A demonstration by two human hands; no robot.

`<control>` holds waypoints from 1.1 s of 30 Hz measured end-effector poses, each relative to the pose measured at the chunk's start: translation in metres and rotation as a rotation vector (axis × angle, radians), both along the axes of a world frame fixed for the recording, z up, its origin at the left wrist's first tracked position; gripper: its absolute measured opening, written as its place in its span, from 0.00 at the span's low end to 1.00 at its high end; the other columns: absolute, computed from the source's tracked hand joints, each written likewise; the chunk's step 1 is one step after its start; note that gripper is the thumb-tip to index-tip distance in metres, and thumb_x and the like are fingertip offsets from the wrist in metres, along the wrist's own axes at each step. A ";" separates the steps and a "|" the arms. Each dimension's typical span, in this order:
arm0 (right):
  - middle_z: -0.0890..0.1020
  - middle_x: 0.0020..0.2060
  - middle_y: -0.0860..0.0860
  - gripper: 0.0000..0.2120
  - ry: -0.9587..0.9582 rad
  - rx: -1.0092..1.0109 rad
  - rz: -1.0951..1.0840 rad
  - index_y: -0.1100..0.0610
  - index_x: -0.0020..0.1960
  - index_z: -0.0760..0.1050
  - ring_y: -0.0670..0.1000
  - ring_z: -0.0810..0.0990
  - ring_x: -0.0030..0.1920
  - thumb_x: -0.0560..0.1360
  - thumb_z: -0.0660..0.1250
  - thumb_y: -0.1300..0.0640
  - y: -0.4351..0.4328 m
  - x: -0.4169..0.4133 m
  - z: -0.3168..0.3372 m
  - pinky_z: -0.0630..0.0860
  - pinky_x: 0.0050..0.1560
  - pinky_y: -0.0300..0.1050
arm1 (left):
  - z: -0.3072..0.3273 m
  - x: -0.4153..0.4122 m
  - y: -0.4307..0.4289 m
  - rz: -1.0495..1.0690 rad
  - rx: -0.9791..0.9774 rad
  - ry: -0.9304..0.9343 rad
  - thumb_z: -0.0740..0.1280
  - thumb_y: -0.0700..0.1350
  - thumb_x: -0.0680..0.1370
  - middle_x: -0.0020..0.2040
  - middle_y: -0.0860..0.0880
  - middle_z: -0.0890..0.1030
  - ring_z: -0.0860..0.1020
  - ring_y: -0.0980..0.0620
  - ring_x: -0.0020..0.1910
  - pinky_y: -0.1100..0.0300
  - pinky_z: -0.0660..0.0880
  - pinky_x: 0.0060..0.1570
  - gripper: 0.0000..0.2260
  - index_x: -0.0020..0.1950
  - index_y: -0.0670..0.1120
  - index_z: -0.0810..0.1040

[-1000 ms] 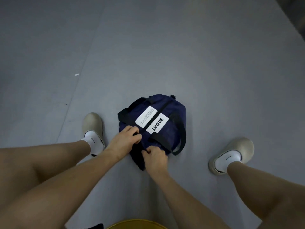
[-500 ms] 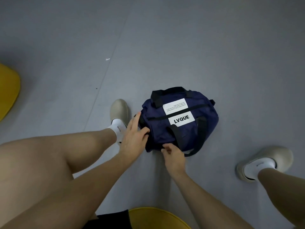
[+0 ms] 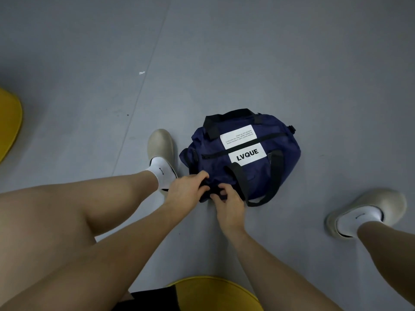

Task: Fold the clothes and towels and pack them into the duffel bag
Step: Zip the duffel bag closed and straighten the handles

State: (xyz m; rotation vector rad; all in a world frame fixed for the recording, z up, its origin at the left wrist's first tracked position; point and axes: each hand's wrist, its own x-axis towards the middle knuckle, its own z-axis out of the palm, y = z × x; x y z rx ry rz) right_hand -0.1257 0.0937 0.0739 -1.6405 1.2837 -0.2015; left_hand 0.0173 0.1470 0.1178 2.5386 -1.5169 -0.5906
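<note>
1. Position: the navy duffel bag (image 3: 285,153) lies on the grey floor (image 3: 247,52) between the person's feet, with the left shoe (image 3: 160,142) just beside its left end and the right shoe (image 3: 368,209) well apart on the other side.
2. Hands: the left hand (image 3: 186,191) and right hand (image 3: 229,205) are close together at the bag's near-left corner. Left fingers curl over the dark end of the bag; right fingers pinch dark fabric at the near edge. Whether that is a strap end, a tab or a zip pull cannot be told.
3. Step in hand (judgement): getting the bag ready to open for packing.
4. How to do it well:
   - Let the left hand anchor the corner so the soft bag does not slide or bunch.
   - Let the right hand draw along the line of the zip (image 3: 215,153), not upward.
   - Flip the near handle (image 3: 262,182) clear of the opening first, since it drapes across the front panel.
5. Container: the zip across the top, between the white label (image 3: 247,154) halves, looks closed. The bag looks fairly full in shape, but its contents are hidden.
6. No clothes or towels in view. A yellow seat (image 3: 213,292) shows under the person.
</note>
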 end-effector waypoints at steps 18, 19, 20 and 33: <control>0.78 0.43 0.47 0.04 0.157 -0.255 -0.026 0.54 0.48 0.77 0.48 0.78 0.40 0.80 0.68 0.53 -0.037 -0.016 -0.011 0.76 0.39 0.45 | -0.002 -0.008 -0.006 0.238 -0.115 0.223 0.66 0.46 0.81 0.35 0.56 0.74 0.74 0.54 0.35 0.58 0.70 0.37 0.05 0.56 0.53 0.73; 0.79 0.43 0.47 0.05 0.177 -0.250 -0.036 0.54 0.48 0.77 0.49 0.78 0.40 0.80 0.67 0.53 -0.042 -0.019 -0.013 0.76 0.40 0.46 | -0.001 -0.008 -0.005 0.238 -0.112 0.221 0.66 0.46 0.81 0.35 0.56 0.74 0.74 0.54 0.35 0.59 0.70 0.37 0.05 0.56 0.53 0.73; 0.79 0.43 0.47 0.05 0.194 -0.241 -0.054 0.53 0.49 0.78 0.49 0.78 0.40 0.80 0.67 0.52 -0.049 -0.023 -0.015 0.76 0.41 0.47 | -0.002 -0.009 -0.005 0.236 -0.112 0.218 0.65 0.47 0.82 0.35 0.56 0.75 0.74 0.55 0.35 0.61 0.69 0.36 0.05 0.56 0.53 0.72; 0.82 0.45 0.48 0.05 0.342 -0.116 -0.147 0.52 0.47 0.80 0.52 0.78 0.44 0.78 0.69 0.51 -0.120 -0.056 -0.035 0.68 0.44 0.42 | -0.002 -0.016 -0.009 0.240 -0.083 0.174 0.64 0.49 0.82 0.43 0.54 0.80 0.78 0.55 0.40 0.60 0.74 0.40 0.08 0.61 0.54 0.72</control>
